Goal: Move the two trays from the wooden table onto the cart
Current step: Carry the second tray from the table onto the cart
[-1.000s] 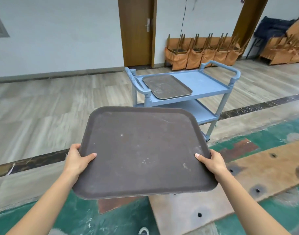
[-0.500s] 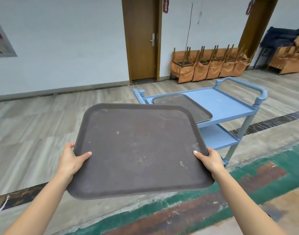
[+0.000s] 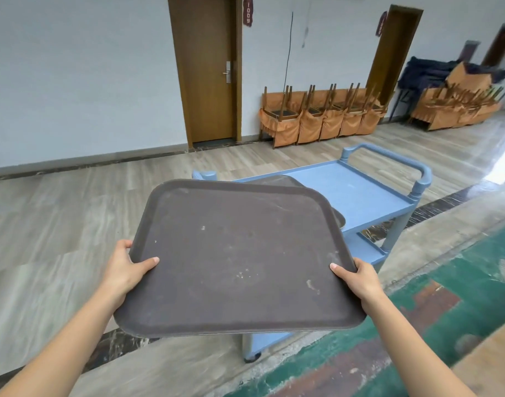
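Head view shows a dark brown rectangular plastic tray (image 3: 239, 259) held flat in the air, gripped at its two short sides: the left hand (image 3: 122, 270) clamps the left edge with the thumb on top, the right hand (image 3: 362, 279) the right edge likewise. Its long axis runs left to right across the body. The pale blue two-shelf plastic cart (image 3: 357, 193) stands just beyond and to the right, its top shelf stretching away to the far right. A second brown tray (image 3: 282, 180) already lies on that shelf's near end, mostly hidden behind the held one. The coming set-down looks to lie forward and slightly right, so the right hand is nearer the cart.
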